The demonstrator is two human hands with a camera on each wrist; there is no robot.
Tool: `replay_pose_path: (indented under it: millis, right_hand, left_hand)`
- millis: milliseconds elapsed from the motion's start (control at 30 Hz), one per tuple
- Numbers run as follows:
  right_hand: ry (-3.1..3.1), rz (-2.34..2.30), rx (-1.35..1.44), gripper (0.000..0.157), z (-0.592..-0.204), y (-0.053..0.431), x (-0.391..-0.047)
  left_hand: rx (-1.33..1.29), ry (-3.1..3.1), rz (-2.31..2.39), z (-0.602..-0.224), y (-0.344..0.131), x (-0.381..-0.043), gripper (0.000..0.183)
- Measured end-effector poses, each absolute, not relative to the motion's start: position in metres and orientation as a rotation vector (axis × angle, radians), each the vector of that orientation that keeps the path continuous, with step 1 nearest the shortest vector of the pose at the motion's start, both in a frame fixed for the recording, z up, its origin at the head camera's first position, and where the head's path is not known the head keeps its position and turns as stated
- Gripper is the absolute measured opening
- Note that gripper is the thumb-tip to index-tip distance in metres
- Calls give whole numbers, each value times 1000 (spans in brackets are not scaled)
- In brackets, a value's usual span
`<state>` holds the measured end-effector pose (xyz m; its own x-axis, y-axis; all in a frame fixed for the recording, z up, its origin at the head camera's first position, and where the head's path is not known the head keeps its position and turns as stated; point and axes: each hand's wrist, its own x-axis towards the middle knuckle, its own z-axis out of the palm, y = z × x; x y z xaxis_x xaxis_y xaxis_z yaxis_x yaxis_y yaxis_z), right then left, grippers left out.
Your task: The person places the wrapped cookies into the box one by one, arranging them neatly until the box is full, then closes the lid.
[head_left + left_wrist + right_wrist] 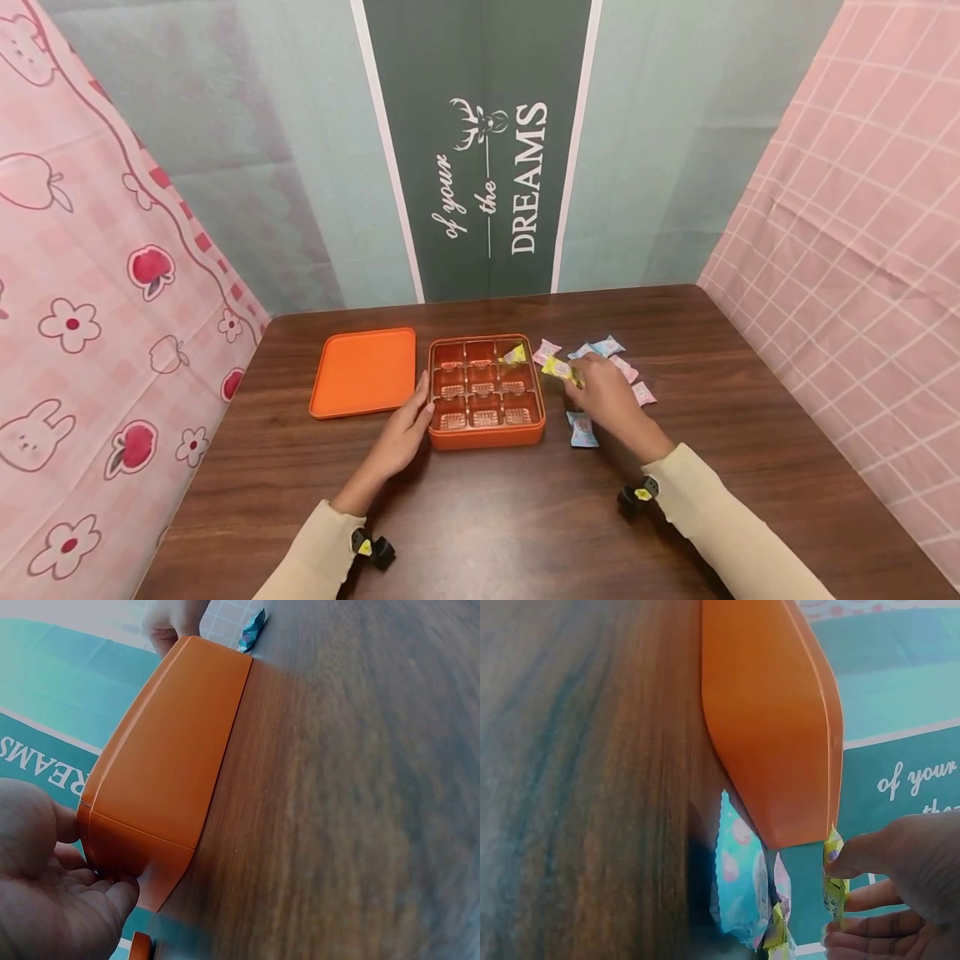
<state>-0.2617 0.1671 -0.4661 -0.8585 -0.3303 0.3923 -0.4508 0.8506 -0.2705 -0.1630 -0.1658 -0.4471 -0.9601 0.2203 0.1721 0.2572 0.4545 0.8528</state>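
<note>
A cream sleeve point(742, 525) fills the lower right of the head view and another sleeve point(311, 554) the lower left, each with a small black device point(372, 550) at the wrist. Above them, at the centre of the frame, an orange box point(487, 439) sits on the brown wooden table point(480, 517), its inside divided into nine compartments. The left hand point(401, 433) rests against the box's left side, its fingers laid on the wall and rim rather than wrapped round it. The right hand point(611, 396), right of centre, pinches a yellow wrapped packet point(557, 368) between thumb and fingers, just beside the box's right edge. A second yellow packet point(513, 356) lies in the compartment at the box's upper right. Around the right hand lie pink packets point(643, 393) and blue packets point(608, 345), with one blue packet point(582, 432) nearer the bottom of the frame. A flat orange lid point(363, 372) lies left of the box. At the top of the frame hangs a green panel point(480, 50) with white lettering, between pink cloths point(862, 208) at left and right.
</note>
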Motion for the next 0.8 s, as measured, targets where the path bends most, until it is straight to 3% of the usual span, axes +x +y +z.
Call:
replay_pose_path:
  millis: [800]
  right_hand:
    - [-2625, 695, 613, 32, -457, 158, -268]
  left_hand:
    - [-427, -2651, -1560, -446, -166, -163, 55]
